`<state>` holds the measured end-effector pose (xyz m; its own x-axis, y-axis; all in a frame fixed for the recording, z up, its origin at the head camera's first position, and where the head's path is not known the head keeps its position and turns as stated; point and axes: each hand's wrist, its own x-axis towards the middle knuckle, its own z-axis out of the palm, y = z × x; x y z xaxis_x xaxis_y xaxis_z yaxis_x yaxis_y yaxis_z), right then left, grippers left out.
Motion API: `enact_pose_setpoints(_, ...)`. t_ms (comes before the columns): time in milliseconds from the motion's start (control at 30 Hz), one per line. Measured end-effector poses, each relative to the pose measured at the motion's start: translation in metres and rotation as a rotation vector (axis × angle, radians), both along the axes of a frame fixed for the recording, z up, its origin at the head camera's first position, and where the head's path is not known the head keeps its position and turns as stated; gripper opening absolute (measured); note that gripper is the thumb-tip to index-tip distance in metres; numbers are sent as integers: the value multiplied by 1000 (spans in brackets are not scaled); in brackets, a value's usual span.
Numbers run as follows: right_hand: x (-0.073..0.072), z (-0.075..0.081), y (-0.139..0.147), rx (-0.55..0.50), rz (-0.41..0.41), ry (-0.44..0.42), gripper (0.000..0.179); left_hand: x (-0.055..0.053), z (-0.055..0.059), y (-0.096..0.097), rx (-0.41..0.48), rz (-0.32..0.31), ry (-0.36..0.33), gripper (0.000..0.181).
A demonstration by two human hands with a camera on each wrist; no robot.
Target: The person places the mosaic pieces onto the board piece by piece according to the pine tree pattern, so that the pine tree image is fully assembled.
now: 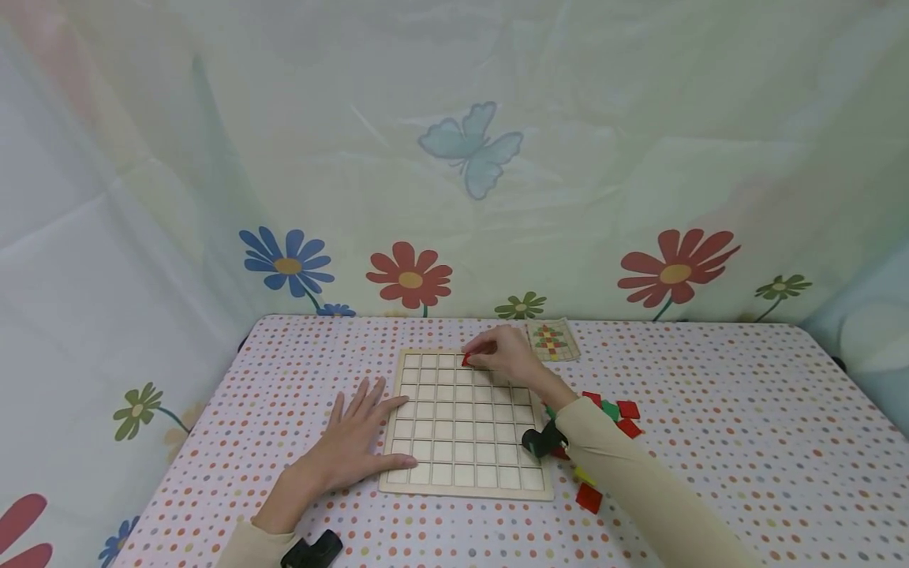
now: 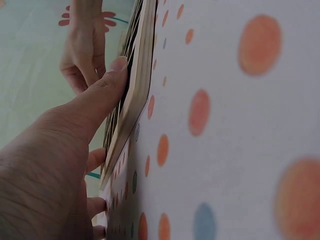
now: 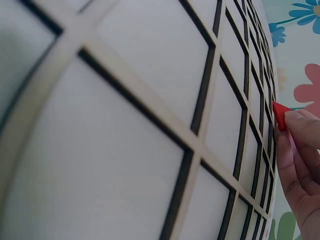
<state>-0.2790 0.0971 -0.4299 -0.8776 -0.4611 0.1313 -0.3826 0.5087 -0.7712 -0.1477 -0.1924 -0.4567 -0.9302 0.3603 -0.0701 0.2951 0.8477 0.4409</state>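
Observation:
A pale wooden grid board (image 1: 454, 476) with square cells lies on the dotted table. My right hand (image 1: 506, 355) is over the board's far edge, pinching a small red square tile (image 1: 465, 360) between thumb and fingers. In the right wrist view the red tile (image 3: 280, 116) is tilted, one corner pointing at the grid. My left hand (image 1: 355, 438) is spread at the board's left edge, its thumb and a fingertip resting on the frame. In the left wrist view the left thumb (image 2: 102, 92) lies over the board's rim (image 2: 135, 95).
Right of the board, partly under my right forearm, lie loose red tiles (image 1: 589, 498), green tiles (image 1: 611, 410) and a yellow tile (image 1: 585, 476). A pattern card (image 1: 561, 341) with a coloured design lies behind the board's far right corner. A flowered curtain (image 1: 568, 197) hangs behind the table.

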Motion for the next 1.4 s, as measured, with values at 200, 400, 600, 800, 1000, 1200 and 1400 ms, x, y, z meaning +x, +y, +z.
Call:
enact_pose_setpoints(200,4,0,-5,11,-13,14,10,0,-1,1,3,-3,-2,94)
enact_pose_setpoints(400,6,5,-12,48,-26,47,11,1,2,0,15,-7,6,94)
enact_pose_setpoints(600,9,8,-19,91,-58,50,10,2,2,-1,20,6,-9,95)
enact_pose_setpoints(800,9,7,-25,118,-73,50,11,4,3,-3,20,27,-22,95)
enact_pose_setpoints(1000,10,11,-29,148,-95,5,12,5,4,-5,31,16,-17,94)
enact_pose_setpoints(1200,13,19,-33,200,-84,8,10,4,4,-4,35,8,-22,94)
enact_pose_setpoints(1400,11,27,-37,326,-71,56,10,2,2,-1,36,2,-21,94)
